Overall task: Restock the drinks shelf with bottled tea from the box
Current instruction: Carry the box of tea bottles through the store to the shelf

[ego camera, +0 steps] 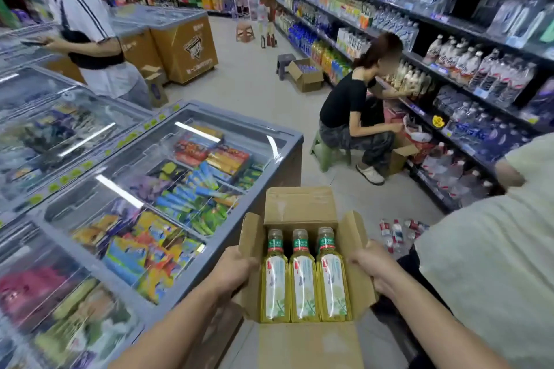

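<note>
We are carrying the open cardboard box (pixel 302 252) down the aisle, held out in front of us between the chest freezer (pixel 168 177) on one side and the drinks shelf (pixel 449 93) on the other. Our left hand (pixel 232 268) is clamped around the box's left wall and flap, our right hand (pixel 367 265) around the right one, fingers curled over the cardboard. Inside, three bottles of tea (pixel 304 275) lie side by side, caps pointing away from us (any more beneath them are hidden). So we judge this the fetching step: nothing from the box is shelved yet. Next we need to set the box down near the shelf, clear of the seated person (pixel 353 111) and the loose bottles on the floor (pixel 398 232), then free a hand for the first bottle.
</note>
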A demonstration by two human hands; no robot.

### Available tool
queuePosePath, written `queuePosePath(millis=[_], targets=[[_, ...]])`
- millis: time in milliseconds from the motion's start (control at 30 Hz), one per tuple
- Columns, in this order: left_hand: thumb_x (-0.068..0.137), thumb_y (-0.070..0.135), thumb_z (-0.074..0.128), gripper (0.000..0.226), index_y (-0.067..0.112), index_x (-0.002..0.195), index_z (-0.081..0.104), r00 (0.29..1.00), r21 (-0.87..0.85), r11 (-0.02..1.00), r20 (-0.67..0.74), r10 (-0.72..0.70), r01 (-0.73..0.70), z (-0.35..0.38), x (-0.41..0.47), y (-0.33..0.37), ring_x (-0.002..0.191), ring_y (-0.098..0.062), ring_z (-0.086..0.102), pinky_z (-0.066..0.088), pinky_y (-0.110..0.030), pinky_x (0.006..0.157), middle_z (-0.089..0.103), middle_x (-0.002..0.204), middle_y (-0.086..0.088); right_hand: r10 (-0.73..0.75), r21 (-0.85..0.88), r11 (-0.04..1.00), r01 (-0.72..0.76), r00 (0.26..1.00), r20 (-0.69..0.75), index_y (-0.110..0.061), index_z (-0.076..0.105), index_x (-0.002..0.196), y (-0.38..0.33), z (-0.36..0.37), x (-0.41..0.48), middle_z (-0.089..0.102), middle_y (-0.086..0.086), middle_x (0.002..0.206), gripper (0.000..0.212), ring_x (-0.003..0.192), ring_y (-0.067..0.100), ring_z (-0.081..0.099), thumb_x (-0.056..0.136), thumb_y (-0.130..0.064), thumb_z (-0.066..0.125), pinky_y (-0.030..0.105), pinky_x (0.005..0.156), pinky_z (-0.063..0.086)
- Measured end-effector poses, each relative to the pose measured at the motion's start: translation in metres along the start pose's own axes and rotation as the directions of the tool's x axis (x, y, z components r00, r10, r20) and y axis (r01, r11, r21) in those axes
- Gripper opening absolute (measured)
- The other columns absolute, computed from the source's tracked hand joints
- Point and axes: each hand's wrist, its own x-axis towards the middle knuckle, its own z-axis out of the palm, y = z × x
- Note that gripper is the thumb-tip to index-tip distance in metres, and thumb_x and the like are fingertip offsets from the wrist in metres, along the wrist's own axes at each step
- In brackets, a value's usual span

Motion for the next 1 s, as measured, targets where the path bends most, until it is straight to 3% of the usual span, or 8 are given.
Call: queuePosePath(millis=[133, 233, 367, 467, 533, 633, 767, 1000], targets=[[0.083, 0.005, 0.067, 0.007, 0.008, 0.083, 0.073, 0.998, 0.019, 0.999, 0.059, 0.037, -0.039, 0.007, 0.098, 0.06, 0.066, -0.013, 0.071, 0.057, -0.027, 0.058, 0.075, 0.074, -0.004, 0.017, 0.037, 0.999, -0.015, 0.998, -0.063, -0.005, 0.064, 0.101, -0.051, -0.014, 0.092, 0.073, 0.021, 0.088, 0.049, 0.079, 0.038, 0.072, 0.053, -0.01, 0.071, 0.057, 0.073, 0.06], [0.084, 0.003, 0.066, 0.012, 0.013, 0.078, 0.071, 0.995, 0.01, 0.999, 0.091, 0.042, -0.043, 0.013, 0.165, 0.111, 0.063, -0.011, 0.07, 0.056, -0.027, 0.057, 0.073, 0.067, 0.002, 0.055, 0.069, 0.997, -0.046, 0.99, -0.133, -0.005, 0.061, 0.102, -0.104, -0.026, 0.14, 0.071, 0.023, 0.091, 0.044, 0.081, 0.039, 0.071, 0.059, -0.007, 0.072, 0.056, 0.073, 0.06], [0.085, 0.0, 0.062, 0.014, 0.01, 0.081, 0.072, 0.985, -0.003, 0.999, 0.166, 0.038, -0.038, 0.022, 0.256, 0.184, 0.062, -0.011, 0.071, 0.055, -0.026, 0.056, 0.075, 0.071, -0.002, 0.069, 0.088, 0.995, -0.052, 0.978, -0.199, -0.001, 0.061, 0.096, -0.19, -0.048, 0.193, 0.07, 0.023, 0.083, 0.022, 0.072, 0.035, 0.07, 0.076, 0.002, 0.068, 0.042, 0.059, 0.061], [0.069, 0.018, 0.067, 0.022, 0.005, 0.085, 0.074, 0.983, 0.043, 0.997, 0.172, 0.059, -0.067, 0.031, 0.325, 0.231, 0.077, -0.023, 0.074, 0.061, -0.049, 0.074, 0.076, 0.082, -0.013, 0.059, 0.063, 0.997, -0.046, 0.973, -0.225, -0.001, 0.058, 0.093, -0.246, -0.071, 0.249, 0.066, 0.021, 0.077, 0.014, 0.06, 0.029, 0.064, 0.081, 0.006, 0.063, 0.026, 0.045, 0.049], [0.069, 0.018, 0.068, 0.024, 0.004, 0.086, 0.075, 0.985, 0.048, 0.997, 0.164, 0.053, -0.062, 0.041, 0.369, 0.264, 0.083, -0.03, 0.074, 0.061, -0.051, 0.078, 0.076, 0.086, -0.016, 0.046, 0.054, 0.998, -0.035, 0.973, -0.224, -0.001, 0.061, 0.093, -0.282, -0.085, 0.29, 0.066, 0.02, 0.074, 0.015, 0.058, 0.028, 0.064, 0.078, 0.004, 0.064, 0.025, 0.044, 0.05], [0.084, 0.007, 0.066, 0.007, 0.01, 0.083, 0.072, 0.986, 0.054, 0.993, 0.137, 0.095, -0.103, 0.061, 0.418, 0.314, 0.08, -0.021, 0.073, 0.06, -0.037, 0.075, 0.076, 0.087, -0.011, 0.023, 0.042, 0.999, -0.014, 0.977, -0.213, -0.005, 0.063, 0.1, -0.327, -0.106, 0.355, 0.07, 0.023, 0.085, 0.029, 0.072, 0.035, 0.07, 0.072, 0.0, 0.066, 0.038, 0.055, 0.059], [0.089, 0.01, 0.065, 0.013, 0.016, 0.079, 0.07, 0.991, 0.035, 0.995, 0.095, 0.092, -0.095, 0.078, 0.483, 0.372, 0.071, -0.012, 0.069, 0.058, -0.026, 0.061, 0.074, 0.083, -0.007, -0.004, 0.04, 0.999, 0.012, 0.983, -0.184, 0.002, 0.064, 0.099, -0.393, -0.128, 0.421, 0.07, 0.023, 0.082, 0.022, 0.067, 0.032, 0.069, 0.078, 0.007, 0.062, 0.033, 0.052, 0.054], [0.085, 0.006, 0.064, 0.012, 0.007, 0.09, 0.075, 0.985, -0.018, 0.994, 0.135, 0.111, -0.109, 0.073, 0.629, 0.462, 0.077, -0.022, 0.076, 0.063, -0.035, 0.068, 0.078, 0.083, -0.009, -0.033, -0.012, 0.999, 0.032, 0.983, -0.182, 0.005, 0.066, 0.093, -0.51, -0.146, 0.539, 0.069, 0.027, 0.084, 0.02, 0.074, 0.036, 0.068, 0.075, 0.01, 0.061, 0.043, 0.067, 0.054]])
